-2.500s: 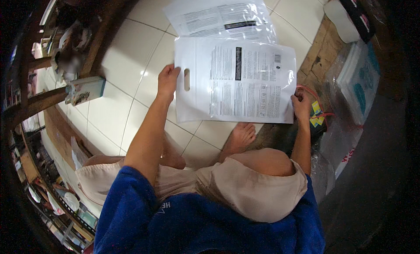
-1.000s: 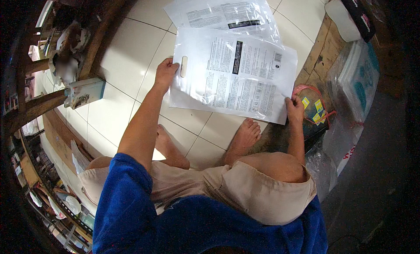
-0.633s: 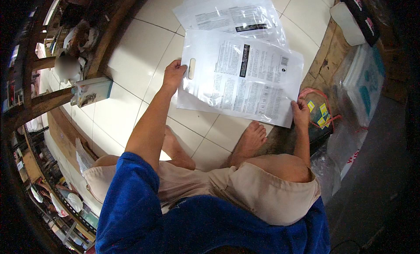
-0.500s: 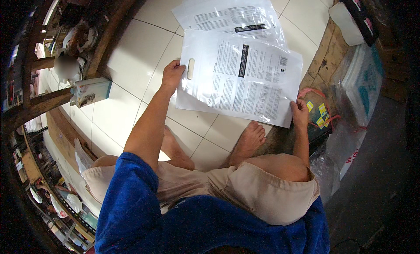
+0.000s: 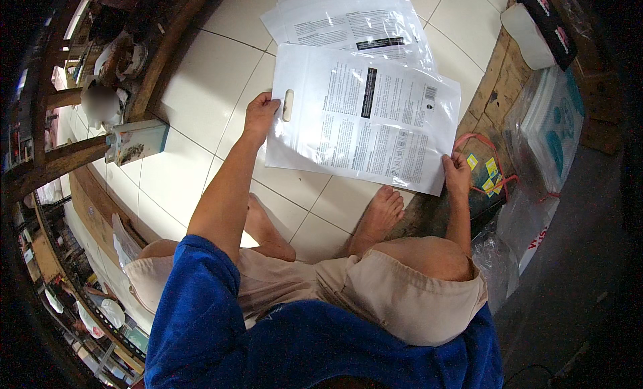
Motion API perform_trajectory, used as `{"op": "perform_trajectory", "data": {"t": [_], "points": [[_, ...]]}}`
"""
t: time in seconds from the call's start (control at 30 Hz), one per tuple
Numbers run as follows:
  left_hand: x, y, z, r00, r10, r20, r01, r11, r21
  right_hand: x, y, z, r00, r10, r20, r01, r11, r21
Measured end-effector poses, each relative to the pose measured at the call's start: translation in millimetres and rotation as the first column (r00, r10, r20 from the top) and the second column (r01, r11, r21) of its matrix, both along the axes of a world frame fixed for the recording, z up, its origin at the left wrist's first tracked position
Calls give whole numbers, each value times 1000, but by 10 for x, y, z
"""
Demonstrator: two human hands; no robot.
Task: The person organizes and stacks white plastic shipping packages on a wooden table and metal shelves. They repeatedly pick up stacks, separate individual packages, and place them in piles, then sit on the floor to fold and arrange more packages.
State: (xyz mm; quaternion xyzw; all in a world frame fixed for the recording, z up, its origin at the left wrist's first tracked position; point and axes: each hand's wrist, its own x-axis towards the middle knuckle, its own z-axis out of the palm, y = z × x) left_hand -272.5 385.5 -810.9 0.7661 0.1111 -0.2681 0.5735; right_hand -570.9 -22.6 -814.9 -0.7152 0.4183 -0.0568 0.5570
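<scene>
A white printed plastic bag (image 5: 348,124) with an oval handle slot is stretched flat between my hands, above the tiled floor. My left hand (image 5: 261,114) pinches its left edge beside the slot. At the lower right corner, my right hand (image 5: 457,174) grips the bag between thumb and fingers. Beyond it, a fanned pile of similar printed plastic bags (image 5: 335,20) lies on the floor, partly covered by the held one.
Light floor tiles (image 5: 207,74) surround my bare feet. To the right are a dark bundle with yellow labels and red string (image 5: 489,171), a stack of clear plastic packaging (image 5: 549,127), and a white-and-black container (image 5: 539,30). Wooden shelving (image 5: 60,160) stands at left.
The held bag and both hands stay nearly in place. The whole view shifts very slightly, and the glare on the bag's surface changes a little.
</scene>
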Motion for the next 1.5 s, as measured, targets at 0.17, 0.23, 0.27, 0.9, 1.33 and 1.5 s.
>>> {"op": "perform_trajectory", "data": {"t": [0.17,0.23,0.27,0.9,1.33,1.5], "points": [[-34,-92,115,999,53,-13,-53,997,-55,-14,6,5,1000,-2,2,2,1000,17],[-11,-17,45,1000,21,-8,-21,1000,-4,-5,17,15,1000,15,4,-15,1000,10],[-5,-18,47,1000,4,-9,-3,1000,21,-5,19,28,1000,22,1,-22,1000,3],[-37,-59,63,997,77,-31,-80,990,-112,-68,-3,-65,999,25,-28,-27,997,-71],[-37,-36,44,995,99,-32,-102,987,-125,-8,48,-20,1000,-9,25,9,1000,-16],[-34,-50,79,992,115,-55,-122,983,-137,15,55,29,999,-28,17,28,999,42]]}}
